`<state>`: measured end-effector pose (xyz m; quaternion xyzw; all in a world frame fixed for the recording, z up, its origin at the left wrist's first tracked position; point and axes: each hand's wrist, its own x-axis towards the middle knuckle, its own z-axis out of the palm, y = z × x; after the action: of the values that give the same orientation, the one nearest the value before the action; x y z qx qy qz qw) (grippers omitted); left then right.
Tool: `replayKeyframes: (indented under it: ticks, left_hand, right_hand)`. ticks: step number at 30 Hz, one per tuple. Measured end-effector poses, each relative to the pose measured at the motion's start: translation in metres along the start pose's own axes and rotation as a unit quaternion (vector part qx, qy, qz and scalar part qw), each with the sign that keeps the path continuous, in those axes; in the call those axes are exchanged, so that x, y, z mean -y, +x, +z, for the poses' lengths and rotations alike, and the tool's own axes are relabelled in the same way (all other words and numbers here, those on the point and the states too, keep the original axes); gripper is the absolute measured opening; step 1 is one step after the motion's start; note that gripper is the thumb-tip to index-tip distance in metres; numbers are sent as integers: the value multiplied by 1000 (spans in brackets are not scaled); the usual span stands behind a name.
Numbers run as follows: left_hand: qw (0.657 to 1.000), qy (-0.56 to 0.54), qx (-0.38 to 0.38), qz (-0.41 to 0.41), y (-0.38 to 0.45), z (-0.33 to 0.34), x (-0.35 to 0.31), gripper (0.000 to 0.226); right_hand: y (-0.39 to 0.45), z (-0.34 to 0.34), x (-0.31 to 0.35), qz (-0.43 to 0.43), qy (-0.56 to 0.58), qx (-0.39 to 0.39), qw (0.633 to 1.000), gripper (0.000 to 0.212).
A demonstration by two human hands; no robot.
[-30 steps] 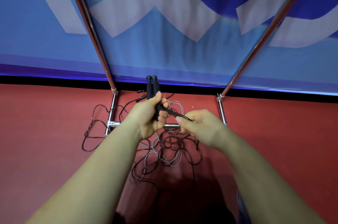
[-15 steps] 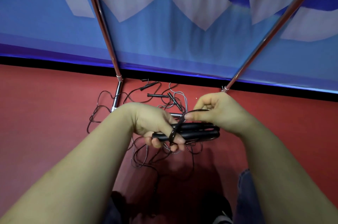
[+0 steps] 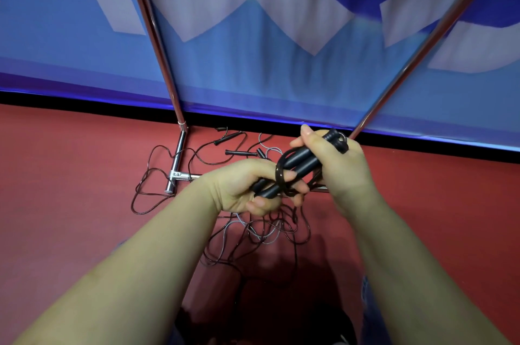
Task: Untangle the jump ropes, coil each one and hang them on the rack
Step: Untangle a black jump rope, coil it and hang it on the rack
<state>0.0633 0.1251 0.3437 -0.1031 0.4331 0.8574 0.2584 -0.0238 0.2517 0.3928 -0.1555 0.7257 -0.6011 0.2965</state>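
Observation:
Two black jump rope handles [image 3: 298,166] lie side by side, tilted up to the right, held between both hands. My left hand [image 3: 242,189] grips their lower ends, with a loop of dark cord [image 3: 278,175] around them. My right hand [image 3: 340,164] is closed on their upper ends. Below the hands a tangle of dark and grey ropes [image 3: 267,232] lies on the red floor. Loose black handles [image 3: 237,152] lie further back. The metal rack [image 3: 176,167] stands behind, its two poles rising left and right.
A blue and white banner [image 3: 253,63] hangs behind the rack with a black strip at its base. Rope loops [image 3: 146,189] spread left around the rack's foot. My dark shoes [image 3: 323,325] show at the bottom edge.
The handles went from upright in my left hand to lying across both hands, then tilted up to the right. My right hand moved from the cord onto the handles' upper ends.

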Motion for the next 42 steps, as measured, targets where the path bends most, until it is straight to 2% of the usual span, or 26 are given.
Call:
replayKeyframes:
  ticks: [2, 3, 5, 7, 8, 10, 12, 17, 19, 22, 25, 28, 32, 34, 36, 38, 40, 42]
  left_hand:
    - [998, -59, 36, -4, 0, 1, -5, 55]
    - [999, -45, 25, 4, 0, 3, -6, 59]
    - [997, 57, -51, 21, 1, 8, -3, 41]
    - [972, 159, -157, 74, 5, 17, -3, 22]
    - [957, 161, -216, 108, 8, 18, -3, 24]
    - [931, 92, -297, 192, 12, 18, -4, 28]
    - [907, 72, -342, 236, 17, 21, 0, 23]
    - [873, 127, -398, 251, 31, 33, 14, 13]
    - [866, 107, -403, 277, 32, 33, 9, 19]
    - [857, 84, -415, 294, 31, 36, 0, 30]
    - [819, 116, -474, 302, 28, 28, -6, 26]
    - [776, 174, -529, 296, 20, 12, -8, 24]
    - [712, 311, -583, 237, 12, 2, -6, 32]
    - [699, 324, -604, 204, 9, -3, -6, 37]
    - [692, 336, -618, 161, 6, -7, -7, 34]
    - [707, 353, -599, 129, 6, -9, -6, 25]
    - [755, 362, -536, 109, 7, -8, -4, 26]
    - [807, 365, -454, 100, 8, -7, -2, 33]
  right_hand:
    - [4, -3, -4, 8, -2, -26, 1000, 30]
    - [6, -3, -6, 9, 0, -31, 999, 31]
    - [7, -4, -7, 7, -3, -42, 999, 33]
    - [7, -3, -7, 10, 4, -81, 997, 34]
    - [6, -3, -5, 20, 11, -109, 994, 34]
    - [8, -5, -5, 34, 32, -161, 986, 35]
    - [8, -4, -5, 38, 56, -190, 979, 37]
    - [9, -2, -5, 50, 89, -208, 973, 44]
    - [9, -2, -3, 56, 131, -177, 974, 46]
    - [4, 7, -3, 78, 150, -61, 984, 45]
    - [-4, 16, -12, 36, 4, 53, 998, 53]
    - [-4, 19, -20, 19, -156, 102, 982, 49]
    - [-6, 25, -30, -11, -243, 180, 953, 38]
    - [-13, 27, -29, -60, -279, 209, 935, 30]
    - [-17, 26, -26, -124, -316, 201, 919, 27]
    - [-16, 20, -24, -190, -338, 138, 912, 24]
    - [-8, 9, -23, -224, -337, 65, 912, 12]
    - [0, -4, -21, -182, -303, 26, 935, 6]
